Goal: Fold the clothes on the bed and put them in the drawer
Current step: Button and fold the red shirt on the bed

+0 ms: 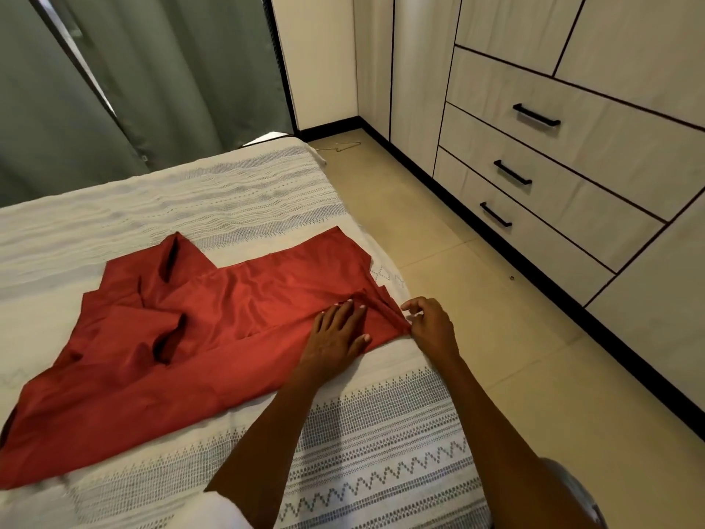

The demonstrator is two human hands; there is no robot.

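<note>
A red satin garment [213,318] lies spread across the bed [381,452], partly folded, with creases at its left side. My left hand [335,337] rests flat on the garment's right end, fingers spread. My right hand [431,324] pinches the garment's right corner at the bed's edge. Three closed drawers with black handles are in the wardrobe at the right: top drawer [536,115], middle drawer [512,172], bottom drawer [495,214].
The bed has a white cover with grey patterned bands. A beige tiled floor strip [477,299] runs between bed and wardrobe. A wire hanger [341,147] lies on the floor near the far corner. Grey-green curtains [152,70] hang behind the bed.
</note>
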